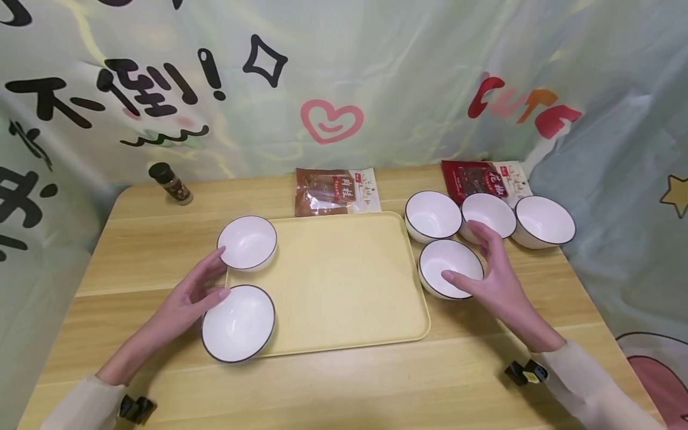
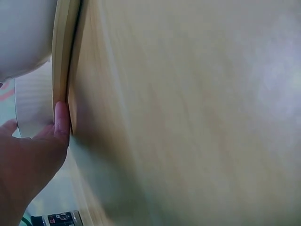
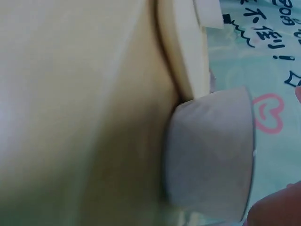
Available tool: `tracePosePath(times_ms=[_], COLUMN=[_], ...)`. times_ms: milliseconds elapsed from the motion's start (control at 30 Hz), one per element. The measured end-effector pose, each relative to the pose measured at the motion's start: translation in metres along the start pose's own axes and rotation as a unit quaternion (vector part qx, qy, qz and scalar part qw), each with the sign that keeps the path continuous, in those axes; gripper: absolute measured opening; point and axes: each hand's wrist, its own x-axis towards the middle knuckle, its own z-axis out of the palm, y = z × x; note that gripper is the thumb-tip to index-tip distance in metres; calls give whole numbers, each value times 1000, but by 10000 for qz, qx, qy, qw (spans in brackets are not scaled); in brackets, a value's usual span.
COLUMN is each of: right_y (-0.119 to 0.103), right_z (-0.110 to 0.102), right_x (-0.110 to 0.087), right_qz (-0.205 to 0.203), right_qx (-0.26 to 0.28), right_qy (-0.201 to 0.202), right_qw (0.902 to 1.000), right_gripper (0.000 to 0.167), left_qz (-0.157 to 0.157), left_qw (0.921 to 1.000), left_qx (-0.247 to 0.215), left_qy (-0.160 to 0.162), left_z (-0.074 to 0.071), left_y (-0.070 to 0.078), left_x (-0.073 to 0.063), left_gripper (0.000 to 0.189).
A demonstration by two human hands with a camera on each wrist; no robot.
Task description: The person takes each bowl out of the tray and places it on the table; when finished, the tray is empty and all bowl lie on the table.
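My left hand [image 1: 201,292] is at the tray's left edge, between two white dark-rimmed bowls. Its fingertips are right at the rim of the farther bowl [image 1: 248,242], and its thumb overlaps the rim of the nearer bowl [image 1: 239,324]. Both bowls overlap the left end of the yellow tray [image 1: 344,280]. In the left wrist view, one finger [image 2: 61,120] lies against the tray's edge. My right hand [image 1: 497,272] is spread over another white bowl [image 1: 450,269], its thumb overlapping the inside. That bowl [image 3: 211,157] stands on the table beside the tray's right edge.
Behind the right hand, three more bowls stand in a row: a left one [image 1: 432,215], a middle one [image 1: 489,215] and a right one [image 1: 545,221]. A brown packet [image 1: 335,192], a red packet [image 1: 481,179] and a spice jar [image 1: 172,184] lie along the table's back, before a printed cloth [image 1: 408,83].
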Motion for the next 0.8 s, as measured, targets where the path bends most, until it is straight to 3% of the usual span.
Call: tracePosePath(times_ms=[267,500,800], right_y=[-27,-46,-66], right_z=[19,43,72], right_x=[17,30,44], right_qz=[-394,-681,-712], right_qx=[410,843,1281], right_qy=[-123,-277,-495], right_qw=[9983,9937,9880], right_gripper=[92,83,73], left_qz=[96,88,445], left_qw=[9999,9987,9982], left_qx=[43,431,298], left_qy=[97,275,270], left_z=[3,5,14], left_y=[1,7,12], left_x=[-10,-21,-34], left_gripper=[75,66,70])
